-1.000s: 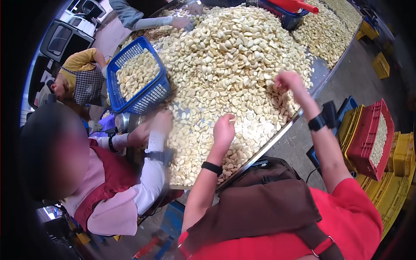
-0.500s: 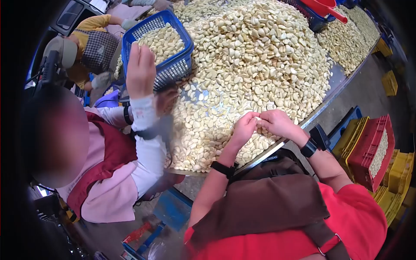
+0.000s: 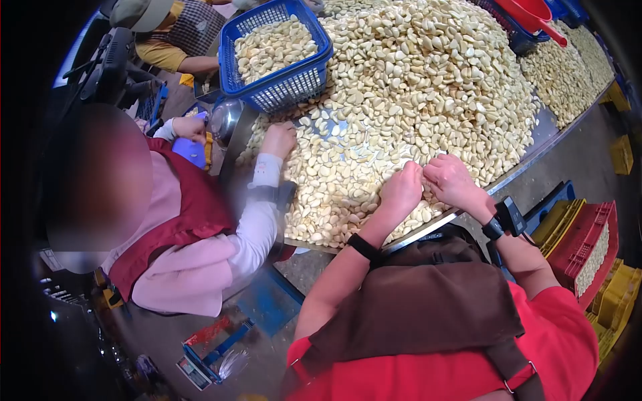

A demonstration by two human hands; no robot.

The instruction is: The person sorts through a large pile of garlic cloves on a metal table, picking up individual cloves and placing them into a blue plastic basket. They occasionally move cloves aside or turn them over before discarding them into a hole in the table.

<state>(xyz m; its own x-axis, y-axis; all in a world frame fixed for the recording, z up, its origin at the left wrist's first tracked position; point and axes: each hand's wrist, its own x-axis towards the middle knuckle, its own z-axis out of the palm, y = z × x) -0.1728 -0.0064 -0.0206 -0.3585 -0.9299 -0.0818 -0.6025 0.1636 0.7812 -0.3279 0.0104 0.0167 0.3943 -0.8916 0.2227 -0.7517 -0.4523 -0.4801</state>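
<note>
Many pale, cream-coloured, bean-shaped pieces (image 3: 428,73) are heaped and spread over a metal-edged table. My left hand (image 3: 402,190) is closed, fingertips pinched, over the near part of the spread. Almost touching it, my right hand (image 3: 456,182) is also closed with thumb and fingers pressed together. Whatever is between the fingertips is hidden by the fingers. Loose pieces lie around and beneath both hands.
A blue basket (image 3: 284,87) of pieces stands at the far left of the heap. A co-worker's hand (image 3: 278,139) reaches into the spread. A red scoop (image 3: 528,15) lies far right. Stacked crates, one red (image 3: 587,244), stand right of the table edge (image 3: 435,224).
The co-worker's raised hand has come down onto the pieces. My hands stay close together, their fingers turned and pinched differently. The whole view has shifted slightly.
</note>
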